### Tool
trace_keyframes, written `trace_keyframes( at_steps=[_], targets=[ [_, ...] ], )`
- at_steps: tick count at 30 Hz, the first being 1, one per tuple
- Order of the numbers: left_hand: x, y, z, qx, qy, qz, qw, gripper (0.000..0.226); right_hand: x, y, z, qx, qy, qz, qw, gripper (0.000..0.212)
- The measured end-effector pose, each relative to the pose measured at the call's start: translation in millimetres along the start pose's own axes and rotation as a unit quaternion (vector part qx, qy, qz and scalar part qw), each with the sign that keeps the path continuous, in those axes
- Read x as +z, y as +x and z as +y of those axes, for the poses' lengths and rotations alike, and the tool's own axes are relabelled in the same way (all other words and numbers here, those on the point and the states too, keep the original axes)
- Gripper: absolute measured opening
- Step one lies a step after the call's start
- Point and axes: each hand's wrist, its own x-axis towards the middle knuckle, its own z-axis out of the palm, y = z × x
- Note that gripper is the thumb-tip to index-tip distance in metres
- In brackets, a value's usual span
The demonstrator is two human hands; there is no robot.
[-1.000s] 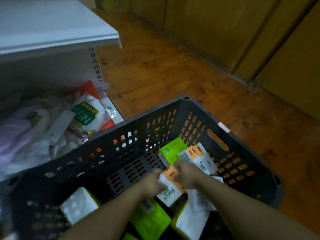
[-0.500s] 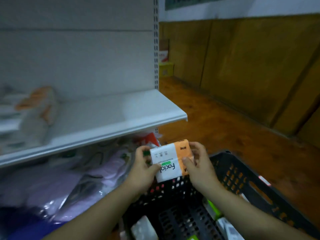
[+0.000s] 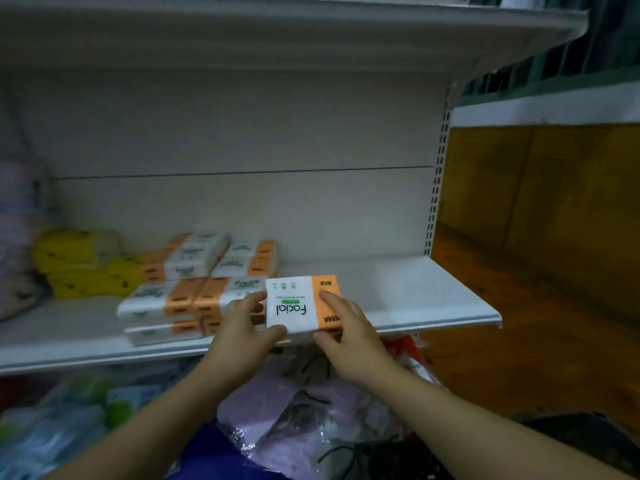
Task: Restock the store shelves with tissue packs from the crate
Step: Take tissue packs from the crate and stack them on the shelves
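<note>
1. Left hand (image 3: 242, 327) and right hand (image 3: 349, 337) each grip one end of an orange-and-white "Facial" tissue pack (image 3: 298, 306), held flat at the front lip of the white metal shelf (image 3: 415, 292).
2. Best placed, seemingly, by sliding it level onto bare shelf, flush against the stacked matching packs (image 3: 194, 299).
3. Soft, film-wrapped and rectangular, it likely dents under a hard squeeze.

Both bare forearms are stretched forward; a white-and-orange wrapped tissue pack (image 3: 294, 306) is gripped at its left edge by the left hand (image 3: 239, 337), at its right by the right hand (image 3: 349, 344).
</note>
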Motion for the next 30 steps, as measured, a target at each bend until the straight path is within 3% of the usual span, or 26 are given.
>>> trace_keyframes(
  at_steps=[4, 10, 14, 18, 25, 30],
  targets=[
    [-34.8, -1.1, -0.2, 0.078, 0.038, 0.017, 0.996, 0.050, 30.3, 19.2, -22.6, -0.022, -0.020, -0.004, 1.000, 0.057],
    [-69.6, 30.0, -24.2, 0.036, 0.164, 0.126, 0.978, 0.016, 59.3, 55.6, -50.5, -0.031, -0.078, -0.009, 0.996, 0.047],
    [-81.2, 50.4, -30.7, 0.057, 0.310, 0.116, 0.942, 0.003, 72.9, 78.8, -62.7, -0.023, -0.130, 0.009, 0.991, 0.036],
    [-85.7, 63.4, -33.1, 0.099, 0.396, 0.084, 0.909, 0.022, 75.8, 89.0, -60.2, -0.033, -0.181, 0.036, 0.982, 0.027],
    [-76.0, 70.9, -32.4, 0.118, 0.411, 0.063, 0.902, 0.026, 73.6, 104.3, -48.0, -0.028, -0.179, 0.053, 0.982, 0.022],
    [-74.0, 64.9, -36.8, 0.117, 0.322, 0.095, 0.935, 0.023, 71.9, 99.8, -45.9, -0.040, -0.136, 0.054, 0.988, 0.016]
  ],
)
